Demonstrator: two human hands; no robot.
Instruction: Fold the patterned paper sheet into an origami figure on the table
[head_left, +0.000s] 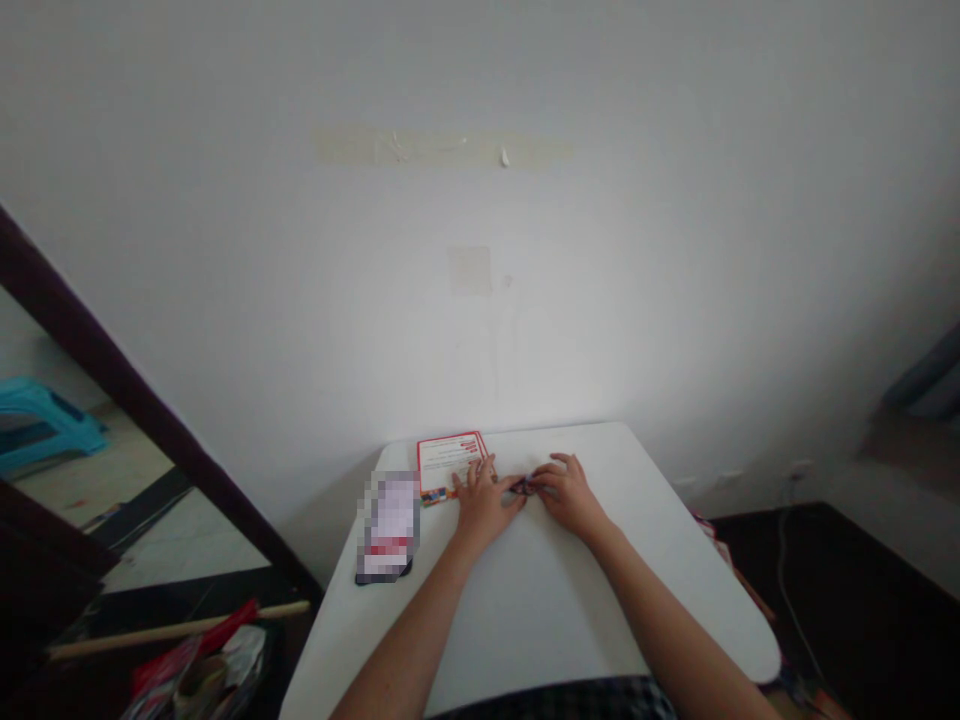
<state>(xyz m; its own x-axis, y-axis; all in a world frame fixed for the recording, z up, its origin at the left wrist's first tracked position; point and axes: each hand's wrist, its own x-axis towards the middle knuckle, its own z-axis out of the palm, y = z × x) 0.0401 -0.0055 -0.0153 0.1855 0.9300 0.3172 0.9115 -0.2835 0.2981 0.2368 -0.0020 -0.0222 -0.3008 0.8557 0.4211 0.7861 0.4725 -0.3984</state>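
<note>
A small dark patterned piece (523, 486) lies low over the white table between my two hands; it is too small to tell its kind. My left hand (481, 508) has thumb and index finger at the piece's left end, its other fingers spread over the edge of a red-bordered printed sheet (442, 452). My right hand (571, 497) pinches the piece's right end with thumb and index finger, the other fingers raised and bent. Beside my left hand, a colourful strip (435, 496) shows along the sheet's lower edge.
The white table (547, 610) stands against a wall (637, 250). A phone (386, 525) with a blurred-out screen lies at the table's left. Left of the table are a wooden stick (180, 630), bags (225, 660) and a mirror-like panel showing a blue stool (45, 425). A cable (784, 560) hangs at right.
</note>
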